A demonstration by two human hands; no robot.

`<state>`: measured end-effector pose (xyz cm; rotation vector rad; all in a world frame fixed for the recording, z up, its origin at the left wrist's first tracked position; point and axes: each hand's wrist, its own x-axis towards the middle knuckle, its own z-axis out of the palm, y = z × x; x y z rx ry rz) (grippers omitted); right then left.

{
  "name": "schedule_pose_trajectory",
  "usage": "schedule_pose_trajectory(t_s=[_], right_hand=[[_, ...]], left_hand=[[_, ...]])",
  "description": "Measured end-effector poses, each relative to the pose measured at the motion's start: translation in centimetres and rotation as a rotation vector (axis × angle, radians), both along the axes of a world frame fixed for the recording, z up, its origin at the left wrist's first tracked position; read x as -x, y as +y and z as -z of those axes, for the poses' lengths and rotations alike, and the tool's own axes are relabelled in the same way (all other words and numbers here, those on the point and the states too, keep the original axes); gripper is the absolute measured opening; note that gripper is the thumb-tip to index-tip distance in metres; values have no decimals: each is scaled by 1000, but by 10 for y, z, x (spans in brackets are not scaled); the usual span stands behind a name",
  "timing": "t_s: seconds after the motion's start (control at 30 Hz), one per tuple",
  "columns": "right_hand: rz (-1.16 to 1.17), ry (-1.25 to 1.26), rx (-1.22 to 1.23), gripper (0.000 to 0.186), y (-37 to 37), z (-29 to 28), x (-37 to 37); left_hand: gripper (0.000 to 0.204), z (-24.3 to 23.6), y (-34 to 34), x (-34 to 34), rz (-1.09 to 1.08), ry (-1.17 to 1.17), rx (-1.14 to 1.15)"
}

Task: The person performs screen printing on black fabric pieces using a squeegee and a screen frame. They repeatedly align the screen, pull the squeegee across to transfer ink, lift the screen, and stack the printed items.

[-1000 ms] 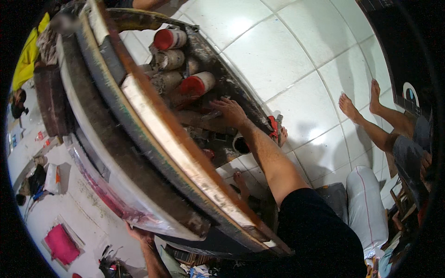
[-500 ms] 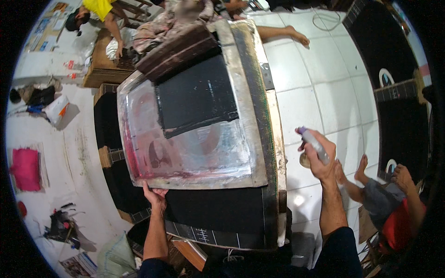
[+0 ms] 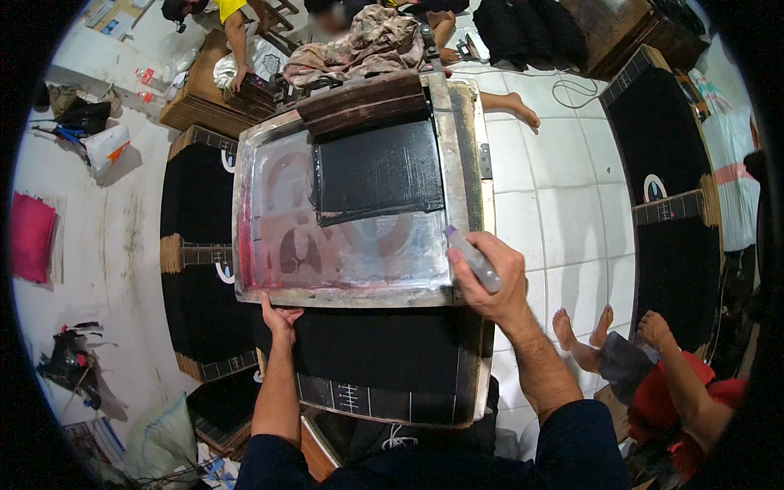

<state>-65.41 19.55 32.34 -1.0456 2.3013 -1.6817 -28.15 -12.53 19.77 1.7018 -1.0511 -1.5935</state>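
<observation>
My left hand [image 3: 280,318] grips the near left edge of a screen-printing frame [image 3: 359,299], thumb on top and fingers underneath. My right hand [image 3: 500,282] is wrapped round a small clear spray bottle [image 3: 476,263] with a purple top, held tilted over the frame's near right corner. Across the frame's mesh [image 3: 269,208] run pale curved shapes and pink stains. A rectangle of wet black ink [image 3: 380,171] covers the mesh's far right part. At the far end rests a brown wooden squeegee [image 3: 363,106]. Beneath the frame lies a board with black cloth [image 3: 376,347].
Boards with black cloth stand to the left [image 3: 196,306] and right [image 3: 674,278]. A crumpled patterned cloth [image 3: 359,45] lies beyond the frame. One person in yellow [image 3: 233,12] reaches over stacked boards [image 3: 200,82]; another in red [image 3: 661,400] sits at the right. White tiles [image 3: 555,204] cover the floor.
My right hand has moved left with the spray bottle, from above the floor tiles to the frame's right edge. My left hand keeps its grip on the frame. The view has shifted.
</observation>
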Motion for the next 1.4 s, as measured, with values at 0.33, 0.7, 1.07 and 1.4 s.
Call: schedule_pose_trajectory(t_s=[0.33,0.7,1.07,1.4], right_hand=[[-123,126,77,29,-12,-19,-8],[395,-288,-13,28,99,134,22],[-19,-516,-85,41,68,459,-54],[-188,-445,-426,41,-39,496,-67]], left_hand=[[84,-1,0,1,-7,2,3],[71,-10,-4,-7,0,-85,10],[60,-24,-26,-23,-19,-128,71],[63,-31,-8,-4,31,-72,14]])
